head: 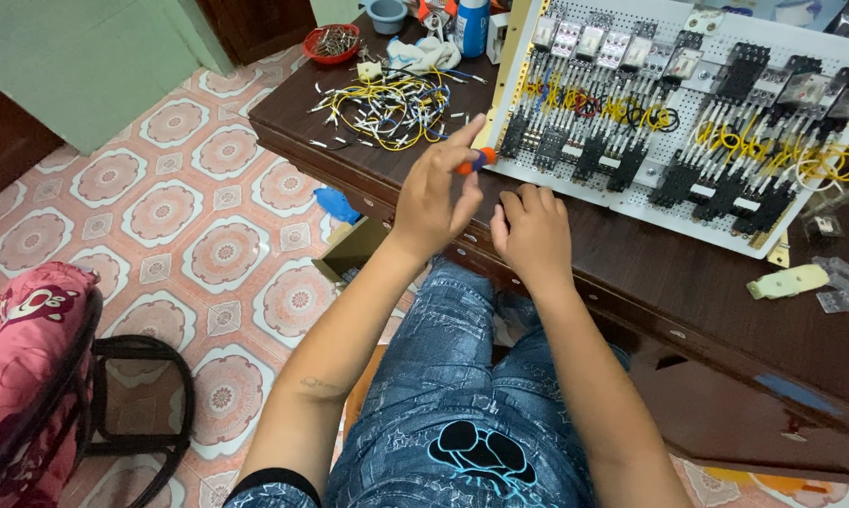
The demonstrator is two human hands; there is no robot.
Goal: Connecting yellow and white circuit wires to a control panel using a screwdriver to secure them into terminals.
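The left hand [434, 193] pinches a small orange-handled screwdriver [479, 160] between fingertips and thumb, handle end pointing right toward the lower left corner of the white perforated relay panel [669, 202], just beside it. The right hand [533, 230] rests curled and empty on the dark wooden table [688, 282] at its front edge, just below the panel.

left hand [436, 193]: raised, grip pinched | right hand [534, 230]: knuckles up, curled

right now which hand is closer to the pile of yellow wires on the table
Left. The left hand, holding an orange-handled tool, hovers just right of the pile of yellow wires; the right hand rests farther right at the table edge.
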